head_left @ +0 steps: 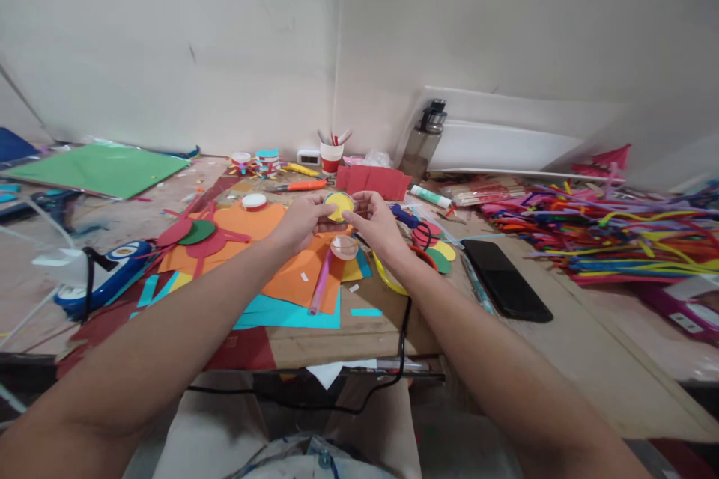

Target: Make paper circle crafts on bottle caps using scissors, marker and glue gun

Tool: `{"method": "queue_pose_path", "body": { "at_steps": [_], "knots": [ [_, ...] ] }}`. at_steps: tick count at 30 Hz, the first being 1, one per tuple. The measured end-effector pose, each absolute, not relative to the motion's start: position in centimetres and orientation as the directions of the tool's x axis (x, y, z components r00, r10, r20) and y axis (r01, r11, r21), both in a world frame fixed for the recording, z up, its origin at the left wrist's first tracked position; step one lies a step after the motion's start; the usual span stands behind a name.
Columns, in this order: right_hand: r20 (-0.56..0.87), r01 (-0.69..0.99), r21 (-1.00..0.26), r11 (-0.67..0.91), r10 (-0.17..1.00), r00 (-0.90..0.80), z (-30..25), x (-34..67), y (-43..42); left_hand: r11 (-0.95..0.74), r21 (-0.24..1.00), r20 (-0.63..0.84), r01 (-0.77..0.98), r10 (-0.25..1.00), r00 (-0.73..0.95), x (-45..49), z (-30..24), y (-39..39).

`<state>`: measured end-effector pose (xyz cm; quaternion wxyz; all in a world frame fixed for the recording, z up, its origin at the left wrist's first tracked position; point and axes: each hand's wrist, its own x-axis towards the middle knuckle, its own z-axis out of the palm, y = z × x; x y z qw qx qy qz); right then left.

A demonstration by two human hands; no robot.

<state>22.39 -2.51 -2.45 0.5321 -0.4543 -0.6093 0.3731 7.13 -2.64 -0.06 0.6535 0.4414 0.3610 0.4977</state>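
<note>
Above the middle of the table, my left hand [305,221] and my right hand [374,220] hold a small yellow disc [340,206] with a pale rim between them. Fingers of both hands are closed on its edges, and my left thumb covers part of its face. Just below the disc lies a small round clear-and-white piece [344,247], beside a pink-purple tube [320,283]. Orange paper sheets [286,281] and blue paper [281,313] spread beneath. Near my right wrist is a yellow scissors-like handle loop [387,275], partly hidden by my arm.
A black phone [505,281] lies right, before a heap of coloured pipe cleaners [584,228]. Red and green paper circles [198,232] and a blue device [104,277] are left. Behind stand a pen cup [331,157] and a bottle [421,146]. A black cable [403,344] hangs over the front edge.
</note>
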Motion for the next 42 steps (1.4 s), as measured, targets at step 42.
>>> {"method": "queue_pose_path", "body": {
  "at_steps": [42],
  "knots": [
    [0.442,0.27,-0.842,0.467,0.884,-0.153,-0.7,24.0,-3.1,0.122,0.981,-0.068,-0.148,0.942,0.328,6.0,-0.6,-2.0]
  ]
}}
